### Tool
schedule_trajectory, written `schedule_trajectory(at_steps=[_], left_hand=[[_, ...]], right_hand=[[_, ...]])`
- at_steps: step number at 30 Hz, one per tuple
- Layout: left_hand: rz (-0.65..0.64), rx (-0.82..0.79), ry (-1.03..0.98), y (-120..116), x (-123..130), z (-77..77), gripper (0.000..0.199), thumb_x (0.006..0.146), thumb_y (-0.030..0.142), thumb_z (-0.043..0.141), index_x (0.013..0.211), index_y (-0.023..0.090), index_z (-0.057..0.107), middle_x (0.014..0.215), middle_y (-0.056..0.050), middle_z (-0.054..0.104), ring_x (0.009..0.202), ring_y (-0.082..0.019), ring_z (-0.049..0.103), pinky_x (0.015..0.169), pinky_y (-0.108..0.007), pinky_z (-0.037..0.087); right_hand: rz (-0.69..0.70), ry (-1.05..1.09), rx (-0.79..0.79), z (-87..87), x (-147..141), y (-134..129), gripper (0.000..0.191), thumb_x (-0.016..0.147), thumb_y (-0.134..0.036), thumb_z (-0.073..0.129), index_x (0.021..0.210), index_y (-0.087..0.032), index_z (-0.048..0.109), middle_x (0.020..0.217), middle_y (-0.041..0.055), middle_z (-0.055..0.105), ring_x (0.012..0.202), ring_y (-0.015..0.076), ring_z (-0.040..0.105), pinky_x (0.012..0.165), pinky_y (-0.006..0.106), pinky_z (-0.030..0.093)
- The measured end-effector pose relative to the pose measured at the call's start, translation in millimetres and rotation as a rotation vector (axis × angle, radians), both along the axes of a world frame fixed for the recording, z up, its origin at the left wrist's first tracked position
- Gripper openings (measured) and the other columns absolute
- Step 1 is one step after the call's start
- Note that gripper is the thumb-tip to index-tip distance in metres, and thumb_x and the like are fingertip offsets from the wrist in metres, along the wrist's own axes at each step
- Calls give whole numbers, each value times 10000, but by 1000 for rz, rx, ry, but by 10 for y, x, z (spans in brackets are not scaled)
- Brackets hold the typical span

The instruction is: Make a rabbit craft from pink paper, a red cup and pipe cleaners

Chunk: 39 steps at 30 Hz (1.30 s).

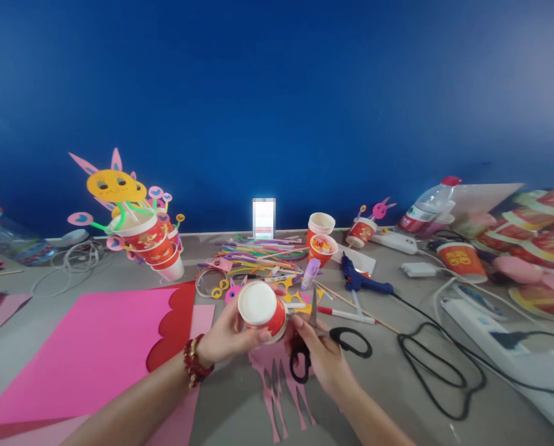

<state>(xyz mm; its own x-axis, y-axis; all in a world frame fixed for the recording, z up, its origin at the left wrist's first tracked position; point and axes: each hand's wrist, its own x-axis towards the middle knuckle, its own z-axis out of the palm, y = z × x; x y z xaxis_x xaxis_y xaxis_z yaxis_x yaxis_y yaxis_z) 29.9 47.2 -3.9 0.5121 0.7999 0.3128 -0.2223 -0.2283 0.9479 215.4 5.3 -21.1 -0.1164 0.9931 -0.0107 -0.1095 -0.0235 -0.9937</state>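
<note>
My left hand (233, 334) is wrapped round a red paper cup (275, 323), whose white base (257, 303) faces me. To its right, my right hand (321, 353) is closed around black-handled scissors (351, 342), with the blades pointing up and away beside the cup. Its fingertips are close to the cup's right side; whether they touch it is unclear. Below the hands lies a pink paper cutout (270, 378) with long narrow strips.
Pink sheets (86, 347) lie at left, below decorated cups (149, 238). Colourful sticks (258, 254) and a glue stick (310, 274) lie beyond the hands. At right are a blue glue gun (363, 280), its black cable, a power strip (491, 347) and a bottle (428, 207).
</note>
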Motion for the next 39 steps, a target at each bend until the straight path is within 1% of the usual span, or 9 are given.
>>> schedule_trajectory(at_steps=[4, 8, 11, 13, 17, 24, 29, 35, 39], left_hand=[[-57, -243, -158, -21, 36, 41, 561, 787, 489, 679, 1220, 142, 593, 1078, -141, 683, 1031, -311, 622, 854, -394, 505], [-104, -327, -269, -35, 80, 37, 508, 780, 483, 672, 1156, 145, 625, 1085, -145, 674, 1029, -316, 620, 831, -390, 518], [-105, -334, -283, -40, 96, -6, 554, 711, 506, 742, 1120, 148, 633, 1108, -145, 661, 1020, -317, 620, 819, -388, 525], [-92, -328, -268, -40, 103, -31, 580, 663, 501, 790, 1096, 147, 637, 1109, -141, 659, 1005, -310, 625, 820, -385, 525], [-57, -326, -241, -35, 106, -47, 528, 699, 478, 763, 1083, 138, 632, 1054, -138, 678, 954, -292, 641, 805, -379, 524], [-18, -169, -103, -25, 56, -87, 524, 706, 464, 756, 1088, 129, 625, 967, -130, 700, 930, -287, 643, 755, -344, 509], [-33, -173, -115, -25, 60, -67, 499, 735, 487, 727, 1065, 127, 628, 979, -134, 690, 937, -286, 633, 723, -328, 501], [-37, -117, -80, -36, 53, 10, 507, 744, 444, 733, 1127, 140, 600, 997, -126, 681, 958, -285, 623, 754, -344, 486], [-24, -61, -62, -41, 39, -10, 500, 739, 432, 736, 1123, 144, 600, 1040, -131, 674, 940, -281, 631, 787, -370, 493]], right_hand=[[103, -166, 164, 52, 38, -52, 444, 977, -456, 434, 674, -184, 612, 620, 14, 612, 571, 138, 579, 545, 234, 441], [111, -491, 412, 97, 78, -77, 394, 1001, -347, 383, 688, -197, 571, 621, 7, 590, 610, 149, 571, 632, 263, 420], [116, -581, 528, 115, 85, -75, 367, 996, -316, 376, 714, -198, 579, 624, 8, 581, 605, 154, 560, 614, 267, 398], [127, -581, 535, 120, 82, -69, 363, 996, -307, 371, 720, -198, 581, 625, 9, 582, 603, 156, 558, 598, 266, 393], [144, -574, 522, 134, 68, -66, 339, 989, -282, 387, 705, -203, 555, 631, 11, 578, 598, 159, 553, 584, 271, 380], [161, -640, 642, 139, 71, -59, 290, 967, -225, 381, 683, -216, 444, 611, -6, 510, 560, 147, 497, 565, 270, 332], [145, -663, 713, 151, 72, -57, 269, 955, -194, 386, 691, -217, 426, 609, -8, 493, 544, 141, 462, 563, 272, 319], [141, -619, 565, 125, 69, -86, 360, 1002, -287, 352, 677, -210, 489, 605, 5, 533, 568, 151, 514, 577, 273, 341], [147, -548, 490, 87, 80, -115, 399, 1014, -327, 342, 698, -204, 553, 641, 23, 603, 621, 163, 569, 633, 280, 397]])
